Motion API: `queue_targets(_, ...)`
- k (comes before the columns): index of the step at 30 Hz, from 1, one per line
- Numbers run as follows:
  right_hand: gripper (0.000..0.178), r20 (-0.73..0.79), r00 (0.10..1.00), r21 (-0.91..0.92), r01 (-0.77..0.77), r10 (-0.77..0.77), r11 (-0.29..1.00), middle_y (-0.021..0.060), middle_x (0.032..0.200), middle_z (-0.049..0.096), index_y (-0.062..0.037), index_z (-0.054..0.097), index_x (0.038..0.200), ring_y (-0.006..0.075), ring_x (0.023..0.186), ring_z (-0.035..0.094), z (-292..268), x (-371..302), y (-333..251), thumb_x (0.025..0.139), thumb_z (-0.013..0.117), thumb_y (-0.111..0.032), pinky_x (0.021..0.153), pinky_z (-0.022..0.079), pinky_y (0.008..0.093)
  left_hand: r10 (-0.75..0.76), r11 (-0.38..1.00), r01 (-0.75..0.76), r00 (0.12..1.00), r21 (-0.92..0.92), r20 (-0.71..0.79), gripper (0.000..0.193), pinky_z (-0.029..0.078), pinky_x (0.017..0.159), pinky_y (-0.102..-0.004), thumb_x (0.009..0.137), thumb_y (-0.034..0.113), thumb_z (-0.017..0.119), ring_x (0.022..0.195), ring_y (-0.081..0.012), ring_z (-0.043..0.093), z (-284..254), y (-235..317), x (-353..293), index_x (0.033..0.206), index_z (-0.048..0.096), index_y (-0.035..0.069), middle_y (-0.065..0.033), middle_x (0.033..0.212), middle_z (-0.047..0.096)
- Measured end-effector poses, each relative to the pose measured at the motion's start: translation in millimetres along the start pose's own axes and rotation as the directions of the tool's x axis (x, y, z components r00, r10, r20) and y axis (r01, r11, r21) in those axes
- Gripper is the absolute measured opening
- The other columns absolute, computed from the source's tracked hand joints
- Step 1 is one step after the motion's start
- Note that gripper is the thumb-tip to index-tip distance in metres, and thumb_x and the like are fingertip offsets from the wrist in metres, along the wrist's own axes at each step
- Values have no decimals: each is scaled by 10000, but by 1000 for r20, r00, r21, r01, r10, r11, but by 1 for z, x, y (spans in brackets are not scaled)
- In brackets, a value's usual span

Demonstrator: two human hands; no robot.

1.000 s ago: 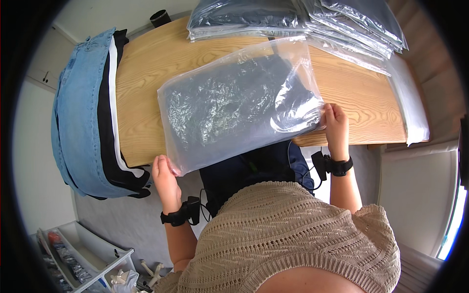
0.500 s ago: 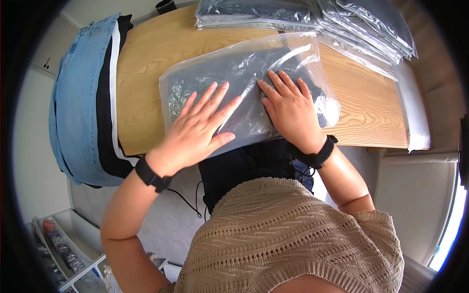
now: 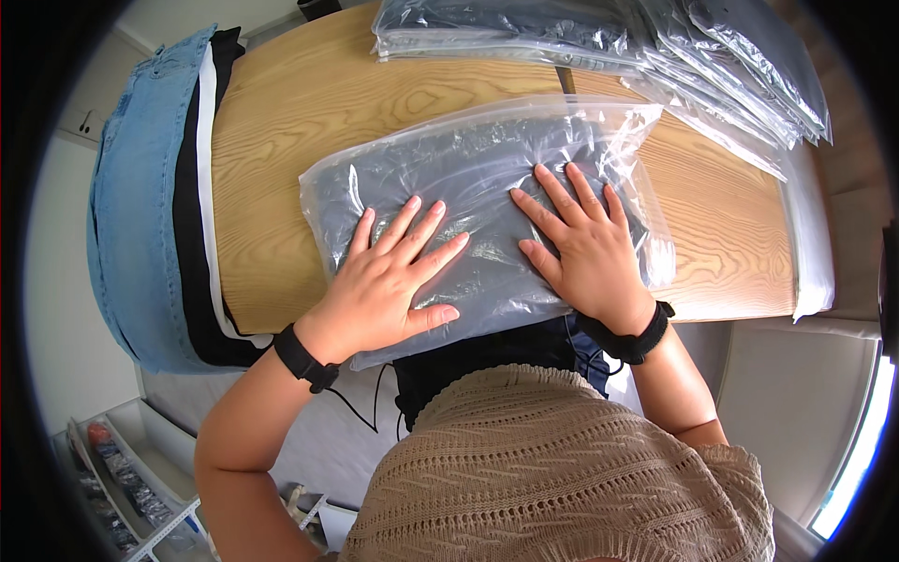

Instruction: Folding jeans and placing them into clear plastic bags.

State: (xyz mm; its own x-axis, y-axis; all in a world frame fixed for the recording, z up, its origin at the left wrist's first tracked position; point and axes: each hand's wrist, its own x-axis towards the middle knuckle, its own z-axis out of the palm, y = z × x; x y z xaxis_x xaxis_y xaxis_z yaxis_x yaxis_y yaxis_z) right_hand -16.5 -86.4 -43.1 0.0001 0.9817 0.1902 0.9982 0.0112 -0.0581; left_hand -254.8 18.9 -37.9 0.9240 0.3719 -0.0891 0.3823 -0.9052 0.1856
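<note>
A clear plastic bag (image 3: 487,201) with a folded dark grey garment inside lies on the wooden table, its near edge reaching over the table's front. My left hand (image 3: 384,281) rests flat on the bag's left part with fingers spread. On the right part of the bag, my right hand (image 3: 585,244) lies palm down, fingers also apart. Creases and shine run across the plastic around both hands. Neither hand grips anything. What the garment is cannot be made out through the bag.
Blue denim clothing (image 3: 140,206) with black and white pieces drapes over the left end of the wooden table (image 3: 267,140). Bagged garments (image 3: 506,33) are stacked along the far side. Clear plastic bags (image 3: 813,234) hang at the right edge. A bin (image 3: 140,440) with packed items stands lower left.
Both hands have moved slightly nearer to me, still flat on the bag. The bag has shifted nearer in view, and its plastic lies creased differently over the garment.
</note>
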Motion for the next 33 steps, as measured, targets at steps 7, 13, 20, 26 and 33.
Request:
queue_targets(7,467,-82,997,-8,16,-16,1000,20,1421,427,-260,513,1322,278,1326,360,3,6,4,889,520,-435,1053,258,542,16,1000,-16,1000,11,-21,736,121,1084,-608,834,571,533,1412,-350,168,-1,-7,5,1434,360,181,-130,1537,194)
queue_targets(13,404,-137,988,-190,-93,67,977,73,1421,424,-190,563,1257,255,1338,351,-8,3,-33,870,561,-307,1081,229,534,17,998,-27,988,-65,-156,745,106,1101,-584,845,525,554,1417,-334,161,-7,-6,-7,1440,336,133,-148,1532,194)
queue_targets(20,447,-80,987,113,151,-143,982,106,1416,428,-135,551,1264,277,1338,352,13,3,-69,917,479,-408,1080,217,548,10,999,-7,994,33,-109,738,127,1092,-590,854,560,524,1406,-340,193,-9,5,-27,1431,354,132,-154,1509,251)
queue_targets(26,507,-57,983,108,178,-173,978,103,1434,406,-165,520,1312,303,1347,333,17,9,-63,907,458,-463,1066,199,585,-10,999,5,995,-49,-101,768,155,1076,-599,807,538,579,1395,-371,207,3,-4,-22,1425,371,132,-156,1506,263)
queue_targets(33,524,-27,989,148,146,-144,978,106,1441,393,-153,515,1313,315,1360,307,17,19,-58,897,471,-468,1070,185,593,-20,997,11,991,-71,-136,747,199,1055,-610,798,579,574,1366,-371,270,4,-11,-11,1399,419,164,-146,1481,316)
